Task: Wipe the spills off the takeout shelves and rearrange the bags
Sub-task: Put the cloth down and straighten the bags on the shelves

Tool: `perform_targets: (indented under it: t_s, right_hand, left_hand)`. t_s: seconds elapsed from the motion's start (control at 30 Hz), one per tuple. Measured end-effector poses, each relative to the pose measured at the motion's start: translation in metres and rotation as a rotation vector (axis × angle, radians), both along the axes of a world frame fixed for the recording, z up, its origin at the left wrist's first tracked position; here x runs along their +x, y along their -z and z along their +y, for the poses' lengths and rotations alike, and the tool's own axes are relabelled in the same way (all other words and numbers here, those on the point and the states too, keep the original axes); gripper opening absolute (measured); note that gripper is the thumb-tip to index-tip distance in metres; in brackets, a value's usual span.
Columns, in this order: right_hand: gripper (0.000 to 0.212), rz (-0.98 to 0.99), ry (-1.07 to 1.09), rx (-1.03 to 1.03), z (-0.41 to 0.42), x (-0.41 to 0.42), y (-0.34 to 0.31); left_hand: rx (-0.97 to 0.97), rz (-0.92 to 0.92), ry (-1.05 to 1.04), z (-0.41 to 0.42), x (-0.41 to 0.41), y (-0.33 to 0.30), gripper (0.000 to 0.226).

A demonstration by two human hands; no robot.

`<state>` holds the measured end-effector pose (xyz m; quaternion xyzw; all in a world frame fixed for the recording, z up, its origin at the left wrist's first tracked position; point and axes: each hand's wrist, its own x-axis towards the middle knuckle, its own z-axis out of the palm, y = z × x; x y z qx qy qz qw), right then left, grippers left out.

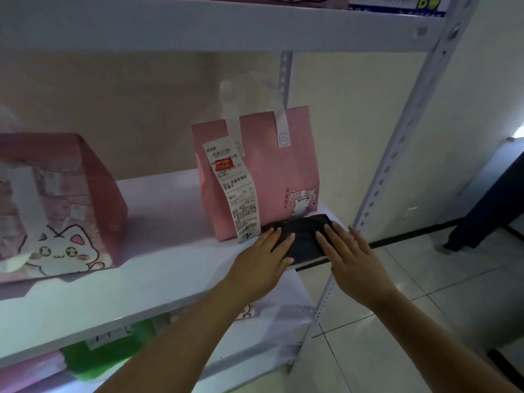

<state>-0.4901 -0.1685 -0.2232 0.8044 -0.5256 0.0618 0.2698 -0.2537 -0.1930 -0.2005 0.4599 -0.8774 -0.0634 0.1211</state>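
Note:
A dark folded cloth [304, 236] lies at the right end of the white middle shelf [158, 268]. My left hand [263, 259] presses flat on its left part and my right hand [351, 256] presses flat on its right part, fingers straight. Just behind the cloth stands a pink takeout bag [269, 171] with white handles and a long receipt [235, 194] hanging down its front. A second pink bag with a cat drawing [56, 211] stands at the left of the same shelf.
The upper shelf [198, 26] hangs low overhead. A perforated metal upright [397, 165] borders the shelf on the right. On the lower shelf lie a green bag [107, 353] and more pink bags. To the right are a tiled floor and a person's leg [476, 219].

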Motion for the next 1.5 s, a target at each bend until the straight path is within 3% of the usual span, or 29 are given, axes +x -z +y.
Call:
perform_targets:
  t_s: [0.17, 0.33, 0.5, 0.67, 0.8, 0.93, 1.1, 1.27, 1.33, 1.4, 1.5]
  right_hand:
    - [0.056, 0.041, 0.078, 0.026, 0.001, -0.003, -0.004]
    - [0.060, 0.035, 0.157, 0.087, 0.003, 0.002, -0.008]
    - [0.063, -0.006, 0.205, 0.130, 0.007, 0.013, -0.013]
    - [0.061, -0.125, 0.142, 0.087, 0.014, 0.026, -0.021]
    - [0.059, -0.260, 0.075, 0.113, 0.009, 0.044, -0.033]
    - [0.062, -0.398, 0.095, 0.178, -0.008, 0.057, -0.054]
    - [0.067, -0.746, 0.145, 0.329, -0.034, 0.067, -0.082]
    - [0.078, -1.132, 0.303, 0.490, -0.057, 0.071, -0.117]
    - [0.069, -1.283, 0.300, 0.593, -0.067, 0.075, -0.128]
    - [0.046, -1.282, 0.283, 0.634, -0.075, 0.082, -0.133]
    - [0.047, -1.283, 0.275, 0.571, -0.084, 0.091, -0.127]
  left_hand:
    - [-0.022, -0.039, 0.037, -0.012, -0.014, 0.000, 0.054]
    - [-0.055, -0.021, 0.034, -0.012, -0.015, 0.005, 0.071]
    - [-0.029, 0.022, 0.010, -0.002, -0.010, 0.000, 0.056]
    - [-0.034, 0.188, -0.021, 0.026, 0.022, -0.015, 0.052]
    - [-0.234, 0.261, 0.001, 0.031, 0.069, -0.025, 0.045]
    - [-0.292, 0.332, -0.041, 0.014, 0.103, -0.039, 0.043]
    - [-0.140, 0.421, -0.175, -0.011, 0.107, -0.052, 0.062]
    - [-0.033, 0.511, -0.166, -0.023, 0.096, -0.060, 0.067]
    - [-0.033, 0.520, -0.159, -0.023, 0.094, -0.062, 0.072]
    - [-0.049, 0.527, -0.139, -0.024, 0.095, -0.062, 0.074]
    - [-0.031, 0.582, -0.179, -0.026, 0.110, -0.063, 0.077]
